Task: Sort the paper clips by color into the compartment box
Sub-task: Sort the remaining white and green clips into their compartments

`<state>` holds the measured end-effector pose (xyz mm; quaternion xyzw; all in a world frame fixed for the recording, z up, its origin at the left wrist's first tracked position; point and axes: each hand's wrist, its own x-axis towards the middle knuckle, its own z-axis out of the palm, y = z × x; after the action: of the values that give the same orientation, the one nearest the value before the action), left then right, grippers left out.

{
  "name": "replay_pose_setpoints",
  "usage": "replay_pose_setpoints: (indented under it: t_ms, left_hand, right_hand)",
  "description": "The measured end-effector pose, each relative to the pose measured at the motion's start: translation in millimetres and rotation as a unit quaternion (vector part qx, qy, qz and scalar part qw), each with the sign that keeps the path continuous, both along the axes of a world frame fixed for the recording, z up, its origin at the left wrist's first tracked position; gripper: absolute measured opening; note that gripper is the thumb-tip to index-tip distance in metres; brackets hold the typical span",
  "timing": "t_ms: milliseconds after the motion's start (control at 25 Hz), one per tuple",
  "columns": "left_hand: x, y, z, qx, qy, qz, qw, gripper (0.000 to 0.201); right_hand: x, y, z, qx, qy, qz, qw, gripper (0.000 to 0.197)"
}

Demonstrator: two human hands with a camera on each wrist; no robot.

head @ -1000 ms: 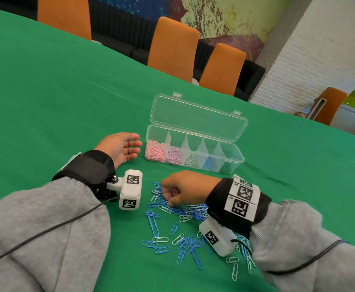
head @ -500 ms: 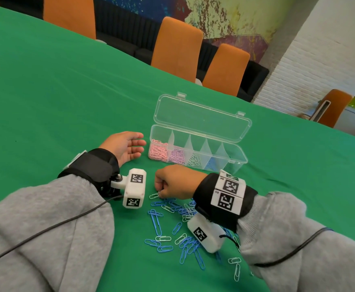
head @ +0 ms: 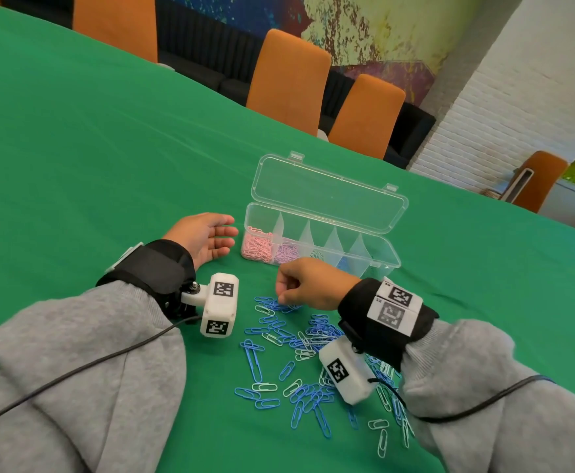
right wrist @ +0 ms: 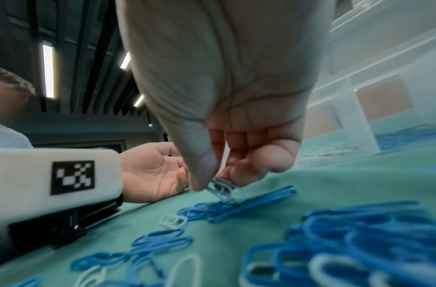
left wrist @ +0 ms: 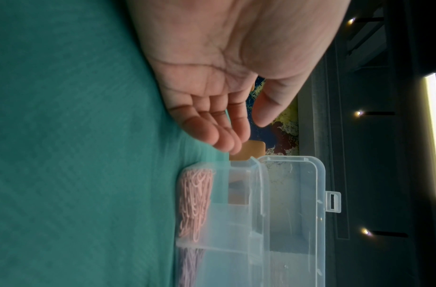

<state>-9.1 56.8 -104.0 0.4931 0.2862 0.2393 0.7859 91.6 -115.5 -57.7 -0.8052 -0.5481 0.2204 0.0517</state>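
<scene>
the right hand (head: 308,285) sits at centre frame in the head view, fingers curled under, thumb and fingertip pinched on a pale clip (right wrist: 221,189) just above the upper edge of the pile (head: 310,349). the right wrist view shows it best: the clip is tilted, one end caught between thumb and forefinger, the other end hanging close to the blue clips below, perhaps touching them.

the left hand (head: 204,237) lies left of centre, palm up on the green cloth (head: 91,148), fingers relaxed and slightly apart, holding nothing, its tips just beside the left end of the box (head: 390,264).

the box stands open above the pile, lid tipped back. pink clips (head: 257,245) fill its leftmost compartment, lilac ones the next; pale and blue clips seem to follow, partly hidden by the right hand.

what is left loose is blue and pale clips, mixed and overlapping at lower centre.

a clip is very light, thin and stiff, with a smooth coating, so it will likely slip from a loose pinch and lies too flat to get a fingertip under easily. its loops can hook on neighbours and drag them along. best taken by one rounded end, flat faces between the pads, lifted slowly clear of the tangle.
</scene>
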Motion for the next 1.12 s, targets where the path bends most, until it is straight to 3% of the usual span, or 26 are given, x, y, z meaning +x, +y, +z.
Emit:
replay_pose_setpoints:
  t_ms: [120,200,320,400,440,480,560,600,680,720,800,880,960,1000,1040,1120]
  left_hand:
    - [-0.7,-0.6,0.4,0.003,-0.001,0.001,1.0,0.014]
    - [-0.4,-0.4,0.0,0.004,-0.001,-0.001,1.0,0.014]
    - [-0.1,0.7,-1.3,0.003,0.002,-0.001,1.0,0.014]
    - [0.6,1.6,-2.1,0.004,0.002,-0.002,1.0,0.014]
    - [0.6,1.8,-2.3,0.003,0.002,-0.003,1.0,0.014]
    - [0.8,1.7,-2.2,0.002,0.0,-0.003,1.0,0.015]
    - [0.7,0.5,-1.5,-0.001,-0.003,-0.002,1.0,0.015]
    - [0.5,-0.1,-1.1,-0.001,-0.004,-0.001,1.0,0.015]
    - [-0.1,-1.1,-0.1,0.0,-0.005,0.001,1.0,0.015]
    - [-0.7,-1.4,0.0,0.001,-0.006,0.0,1.0,0.015]
    - [-0.9,-1.5,0.6,0.002,-0.007,0.0,1.0,0.014]
    - [-1.0,-1.7,0.4,0.002,-0.008,0.0,1.0,0.014]
    - [-0.8,-1.7,0.3,0.001,-0.008,-0.001,1.0,0.013]
    - [-0.7,-1.4,0.4,0.0,-0.009,-0.002,1.0,0.013]
    - [-0.7,-1.2,0.2,0.0,-0.008,-0.002,1.0,0.014]
    - [-1.1,-1.1,-0.3,-0.001,-0.009,-0.001,1.0,0.014]
  right_hand:
    - [11.0,-4.7,-0.8,0.026,0.048,-0.055,0.997,0.014]
    - [14.2,-8.2,-1.5,0.081,0.169,-0.113,0.976,0.017]
    - [10.4,-9.8,0.6,0.145,0.409,-0.215,0.875,0.024]
    - [4.7,-7.1,0.8,0.145,0.475,-0.24,0.834,0.023]
    - [1.1,-4.8,0.7,0.134,0.468,-0.235,0.841,0.021]
    - [-2.0,-2.4,0.1,0.118,0.423,-0.213,0.873,0.018]
    - [-11.4,2.1,1.7,0.055,0.228,-0.114,0.965,0.008]
    - [-16.6,4.3,1.6,0.019,0.124,-0.055,0.991,0.005]
    - [-25.0,8.9,-2.1,-0.035,-0.023,0.025,0.999,0.01]
    - [-28.1,11.0,-3.6,-0.048,-0.054,0.041,0.997,0.011]
    - [-28.3,13.1,-4.7,-0.062,-0.077,0.057,0.993,0.019]
    - [-22.6,11.0,-1.6,-0.068,-0.043,0.047,0.996,0.025]
    - [-14.0,3.7,3.0,-0.01,0.122,-0.025,0.992,0.023]
    - [-9.9,-1.5,4.5,0.05,0.249,-0.074,0.964,0.023]
    - [-6.0,-6.5,5.7,0.119,0.378,-0.125,0.91,0.024]
    - [2.7,-13.9,7.4,0.226,0.552,-0.226,0.77,0.024]
